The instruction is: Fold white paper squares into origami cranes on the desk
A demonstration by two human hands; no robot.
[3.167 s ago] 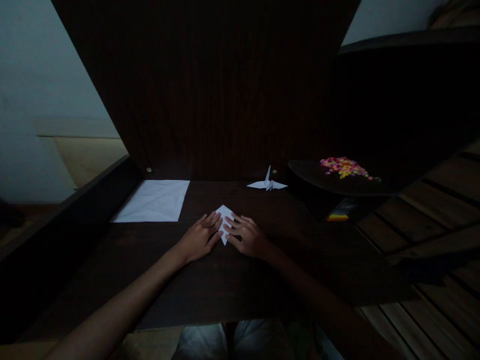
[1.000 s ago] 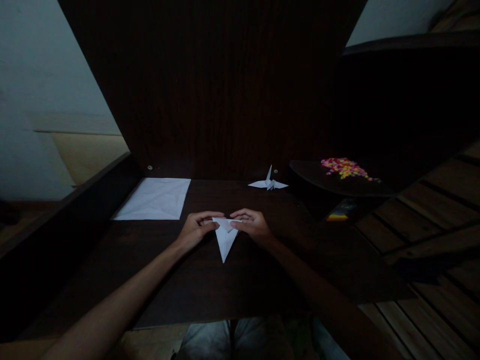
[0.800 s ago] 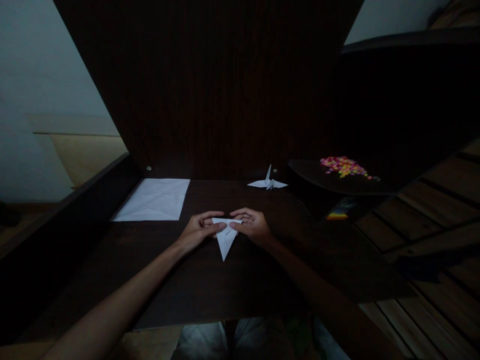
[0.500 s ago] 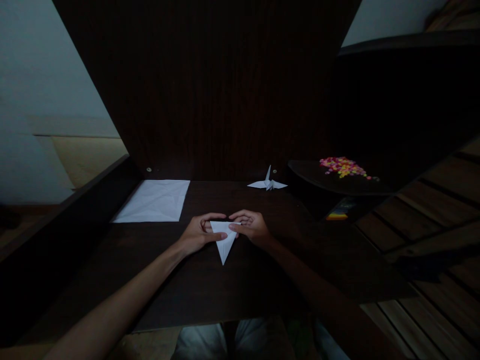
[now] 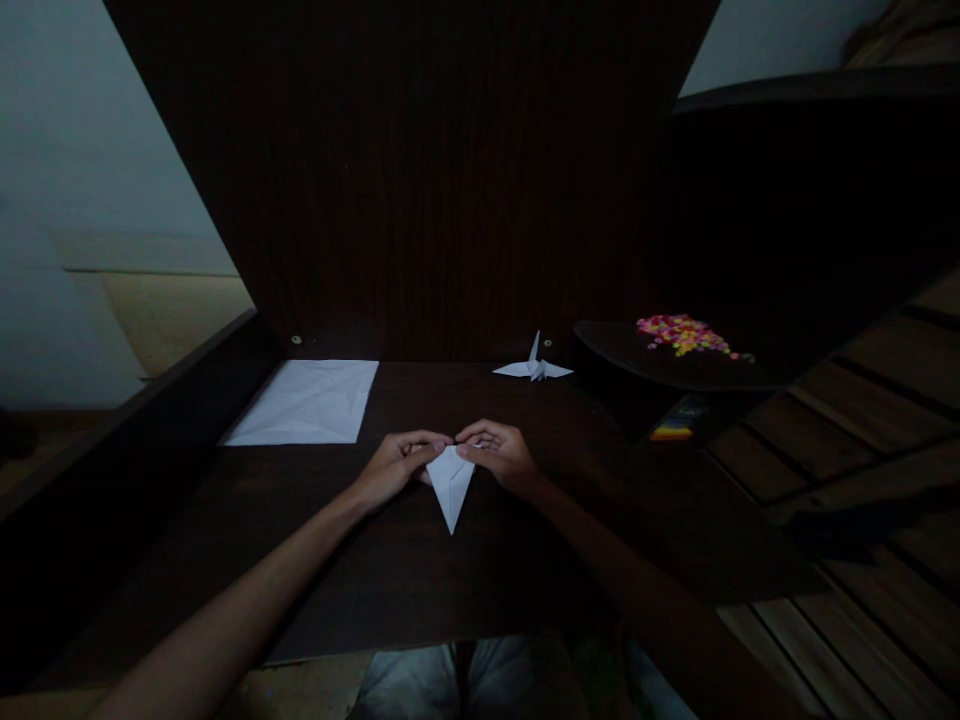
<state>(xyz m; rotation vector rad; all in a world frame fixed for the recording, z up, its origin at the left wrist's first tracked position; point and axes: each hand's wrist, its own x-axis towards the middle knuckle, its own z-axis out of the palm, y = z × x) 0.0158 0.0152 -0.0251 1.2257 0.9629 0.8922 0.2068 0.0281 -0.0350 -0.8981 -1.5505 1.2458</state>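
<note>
A folded piece of white paper [image 5: 451,490], narrowing to a point toward me, is between my hands above the dark table. My left hand [image 5: 397,463] grips its upper left corner, thumb on top and fingers behind. At the upper right corner my right hand [image 5: 501,456] pinches it the same way, its thumb lying on the top edge. Both sets of fingertips nearly meet at the top. A crease runs down the paper's middle. The fingers behind the paper are partly hidden.
A creased white sheet [image 5: 307,402] lies flat at the left. Near the back panel stands a white origami crane [image 5: 535,368]. Several small colourful pieces [image 5: 686,335] are heaped on a dark corner shelf [image 5: 622,350]. A raised side board [image 5: 150,400] borders the left.
My left thumb has moved up from the paper's middle to its top edge. The paper looks narrower, with its point slightly lower. My right hand has barely moved.
</note>
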